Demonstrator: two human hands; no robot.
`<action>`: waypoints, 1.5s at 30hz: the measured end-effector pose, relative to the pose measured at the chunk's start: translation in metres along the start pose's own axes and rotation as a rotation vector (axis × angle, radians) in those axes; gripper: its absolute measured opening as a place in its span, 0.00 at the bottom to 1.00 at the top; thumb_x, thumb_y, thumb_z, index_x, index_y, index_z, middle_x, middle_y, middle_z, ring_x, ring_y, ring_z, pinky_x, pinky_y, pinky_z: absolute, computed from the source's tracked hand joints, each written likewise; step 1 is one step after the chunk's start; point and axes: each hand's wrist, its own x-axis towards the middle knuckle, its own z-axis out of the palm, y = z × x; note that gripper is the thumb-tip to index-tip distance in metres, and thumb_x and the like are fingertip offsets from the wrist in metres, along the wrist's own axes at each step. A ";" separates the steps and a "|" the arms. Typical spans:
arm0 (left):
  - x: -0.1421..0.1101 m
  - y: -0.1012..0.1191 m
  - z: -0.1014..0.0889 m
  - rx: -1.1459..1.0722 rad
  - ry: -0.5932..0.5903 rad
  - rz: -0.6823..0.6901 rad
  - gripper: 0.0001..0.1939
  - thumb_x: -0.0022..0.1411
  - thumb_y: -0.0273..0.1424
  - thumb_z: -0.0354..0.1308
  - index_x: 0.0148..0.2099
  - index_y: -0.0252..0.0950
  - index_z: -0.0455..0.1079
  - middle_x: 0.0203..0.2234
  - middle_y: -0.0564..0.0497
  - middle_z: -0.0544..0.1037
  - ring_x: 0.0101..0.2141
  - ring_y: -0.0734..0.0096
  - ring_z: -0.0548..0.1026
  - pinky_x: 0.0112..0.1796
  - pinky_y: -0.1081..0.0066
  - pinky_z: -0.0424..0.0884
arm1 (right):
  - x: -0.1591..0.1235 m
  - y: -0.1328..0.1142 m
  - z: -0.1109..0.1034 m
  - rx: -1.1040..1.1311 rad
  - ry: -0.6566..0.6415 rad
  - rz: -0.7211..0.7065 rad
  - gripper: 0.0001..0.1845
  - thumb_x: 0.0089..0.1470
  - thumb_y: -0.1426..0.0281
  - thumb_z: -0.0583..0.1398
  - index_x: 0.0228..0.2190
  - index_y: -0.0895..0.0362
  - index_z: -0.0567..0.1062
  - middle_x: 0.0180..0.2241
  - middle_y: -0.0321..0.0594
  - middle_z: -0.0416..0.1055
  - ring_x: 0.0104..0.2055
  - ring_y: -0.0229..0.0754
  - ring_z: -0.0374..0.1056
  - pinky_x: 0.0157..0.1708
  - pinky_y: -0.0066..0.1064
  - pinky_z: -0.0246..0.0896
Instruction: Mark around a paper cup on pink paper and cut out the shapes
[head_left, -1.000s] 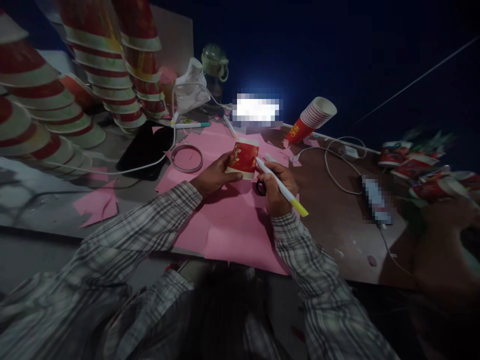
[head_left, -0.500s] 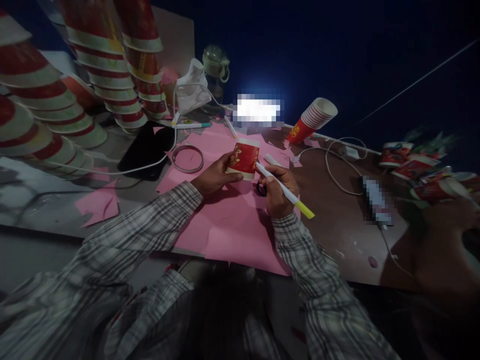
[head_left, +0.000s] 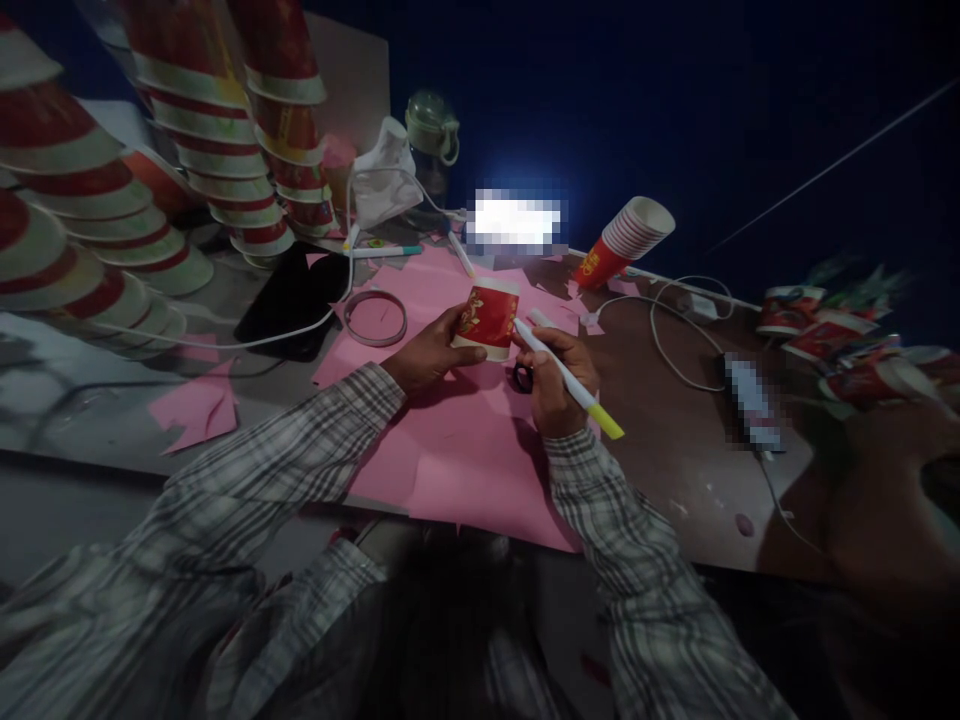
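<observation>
My left hand (head_left: 431,352) is closed round a red paper cup (head_left: 489,317) that stands upside down on the pink paper (head_left: 457,450). My right hand (head_left: 556,382) grips a white marker with a yellow end (head_left: 568,378), its tip touching the cup's right side low down. A dark round object (head_left: 522,377), perhaps scissors' handles, lies under my right hand, partly hidden. Both sleeves are checked.
Tall stacks of red-and-white cups (head_left: 217,130) lean at the left. A tape ring (head_left: 375,316), a black phone (head_left: 294,297) with a white cable, a teal pen (head_left: 386,251), a tipped cup stack (head_left: 626,238), cables (head_left: 679,330) and decorated cups (head_left: 825,330) lie around.
The marker's yellow end has shifted slightly in my right hand; the cup and my left hand stay in place.
</observation>
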 end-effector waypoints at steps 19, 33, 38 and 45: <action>0.000 0.002 -0.001 0.040 -0.002 -0.007 0.41 0.45 0.34 0.79 0.61 0.36 0.69 0.60 0.38 0.75 0.59 0.47 0.73 0.59 0.52 0.69 | 0.001 0.004 0.000 0.009 0.019 0.000 0.19 0.57 0.54 0.65 0.45 0.52 0.77 0.30 0.38 0.77 0.36 0.45 0.78 0.34 0.37 0.76; -0.002 0.000 0.001 0.007 0.001 -0.021 0.40 0.45 0.32 0.78 0.60 0.38 0.70 0.57 0.41 0.77 0.58 0.49 0.74 0.59 0.52 0.69 | 0.003 -0.003 0.003 -0.025 -0.009 -0.001 0.20 0.55 0.52 0.67 0.44 0.51 0.80 0.32 0.38 0.79 0.35 0.43 0.77 0.33 0.36 0.77; -0.002 0.002 0.002 -0.033 0.029 -0.041 0.40 0.44 0.32 0.78 0.59 0.36 0.69 0.57 0.40 0.77 0.56 0.51 0.75 0.59 0.53 0.68 | 0.001 0.001 0.001 0.061 0.026 0.002 0.19 0.56 0.53 0.66 0.43 0.51 0.79 0.29 0.37 0.77 0.35 0.44 0.77 0.32 0.36 0.76; 0.000 0.000 0.000 -0.061 0.018 -0.051 0.38 0.45 0.31 0.78 0.58 0.36 0.70 0.57 0.41 0.78 0.55 0.53 0.76 0.58 0.54 0.70 | -0.002 0.005 -0.002 -0.044 -0.019 -0.018 0.15 0.57 0.58 0.66 0.43 0.52 0.80 0.33 0.37 0.79 0.29 0.36 0.72 0.26 0.28 0.67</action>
